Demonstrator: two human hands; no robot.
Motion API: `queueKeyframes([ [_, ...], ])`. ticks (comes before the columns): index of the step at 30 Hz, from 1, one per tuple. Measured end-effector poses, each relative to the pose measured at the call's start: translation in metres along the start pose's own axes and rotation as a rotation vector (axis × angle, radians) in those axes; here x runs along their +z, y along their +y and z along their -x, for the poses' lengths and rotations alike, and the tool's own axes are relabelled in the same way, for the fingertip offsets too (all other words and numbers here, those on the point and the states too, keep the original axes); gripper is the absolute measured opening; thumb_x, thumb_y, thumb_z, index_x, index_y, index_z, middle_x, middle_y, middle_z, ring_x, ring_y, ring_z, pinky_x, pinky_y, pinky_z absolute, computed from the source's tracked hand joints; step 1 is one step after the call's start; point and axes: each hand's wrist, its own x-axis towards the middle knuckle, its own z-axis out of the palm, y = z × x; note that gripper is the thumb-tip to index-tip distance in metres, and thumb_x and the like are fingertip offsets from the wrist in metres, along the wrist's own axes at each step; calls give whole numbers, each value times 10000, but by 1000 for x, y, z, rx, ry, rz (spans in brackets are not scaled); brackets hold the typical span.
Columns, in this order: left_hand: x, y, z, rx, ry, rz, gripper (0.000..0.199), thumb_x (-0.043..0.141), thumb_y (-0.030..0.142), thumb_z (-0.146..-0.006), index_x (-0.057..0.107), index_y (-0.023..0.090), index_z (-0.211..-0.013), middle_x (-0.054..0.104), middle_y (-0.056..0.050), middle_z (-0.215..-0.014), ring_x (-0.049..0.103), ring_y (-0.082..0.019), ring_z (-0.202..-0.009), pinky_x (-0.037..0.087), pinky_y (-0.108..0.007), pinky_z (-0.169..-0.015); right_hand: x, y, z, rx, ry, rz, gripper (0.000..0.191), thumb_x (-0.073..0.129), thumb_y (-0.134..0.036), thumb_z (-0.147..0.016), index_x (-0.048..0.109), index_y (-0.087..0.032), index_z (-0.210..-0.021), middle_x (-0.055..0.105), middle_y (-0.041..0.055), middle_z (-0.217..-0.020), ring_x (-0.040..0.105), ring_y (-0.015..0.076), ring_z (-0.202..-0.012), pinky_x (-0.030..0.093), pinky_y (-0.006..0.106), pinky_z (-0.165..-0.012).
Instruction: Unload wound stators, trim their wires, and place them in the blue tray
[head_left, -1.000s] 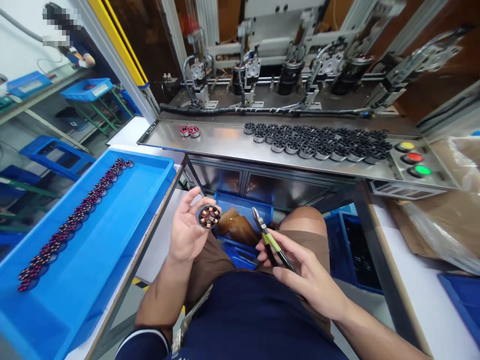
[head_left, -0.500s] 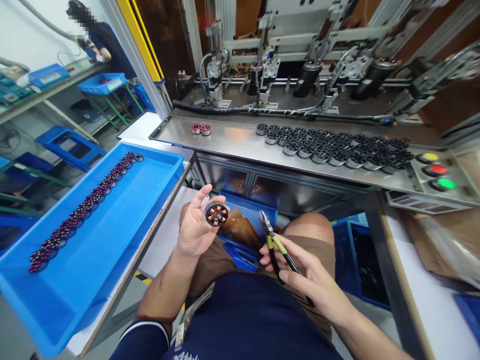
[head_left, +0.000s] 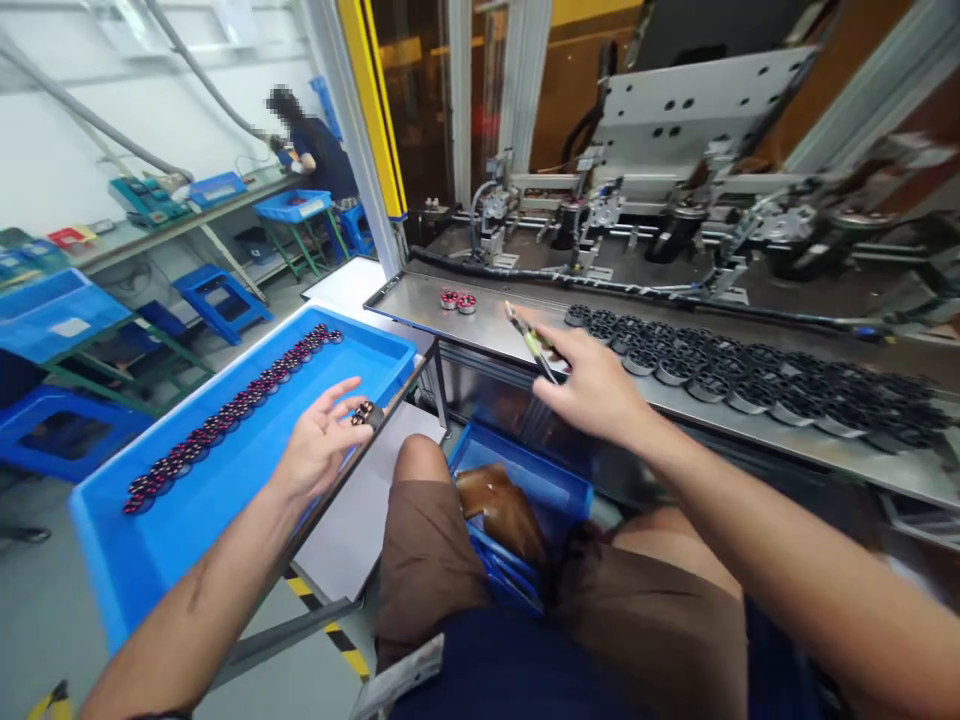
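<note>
Fingers of left hand (head_left: 319,450) splayed, tips pinching wound stator (head_left: 363,412) over blue tray (head_left: 225,490), right hand (head_left: 592,385) gripping cutters (head_left: 531,342)

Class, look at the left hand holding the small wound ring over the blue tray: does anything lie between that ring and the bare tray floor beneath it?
Nothing visible does. The left hand holds the ring at the blue tray near edge; the row of rings lies further left.
</note>
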Motion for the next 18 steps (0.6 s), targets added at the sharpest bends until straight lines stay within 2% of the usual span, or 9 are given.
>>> queueKeyframes([
  [1,-8,-3,-16,3,77,-143,733,864,380,-639,565,169,-1274,708,-74,-1048,740,-208,-914,588,-363,-887,8,5,-27,43,-10,91,650,613,-203,-746,584,-117,-1390,671,182,-1175,631,329,-1078,502,468,-976],
  [3,-22,-14,-52,-6,197,-287,661,867,328,-660,586,127,-1224,703,-76,-1014,721,-204,-913,579,-370,-892,26,13,-70,150,-51,225,556,620,-196,-740,651,-86,-1285,681,212,-1140,630,343,-1080,503,447,-946],
  [6,-41,-42,-103,-42,338,-426,436,764,325,-833,615,122,-1188,685,-95,-1092,682,-217,-993,571,-418,-910,47,21,-99,185,-60,296,468,612,-215,-759,693,-41,-1185,690,251,-1078,643,361,-1034,507,452,-893],
  [9,-57,-72,-144,-70,435,-513,357,623,363,-954,604,160,-1247,633,-104,-1254,648,-234,-1084,572,-457,-915,58,30,-102,146,-39,326,487,566,-274,-823,679,-41,-1235,683,253,-1147,632,372,-1092,488,480,-952],
  [12,-66,-95,-177,-57,499,-548,383,626,370,-952,592,164,-1273,620,-110,-1283,641,-243,-1107,568,-465,-928,65,40,-100,109,-18,345,491,536,-305,-855,674,-120,-1288,687,199,-1219,620,361,-1155,468,489,-1013],
  [18,-76,-119,-224,62,609,-534,384,625,370,-952,591,165,-1275,615,-111,-1292,638,-244,-1115,565,-468,-935,74,56,-103,73,50,373,505,544,-338,-853,676,-161,-1306,699,169,-1228,634,346,-1150,488,481,-1002],
])
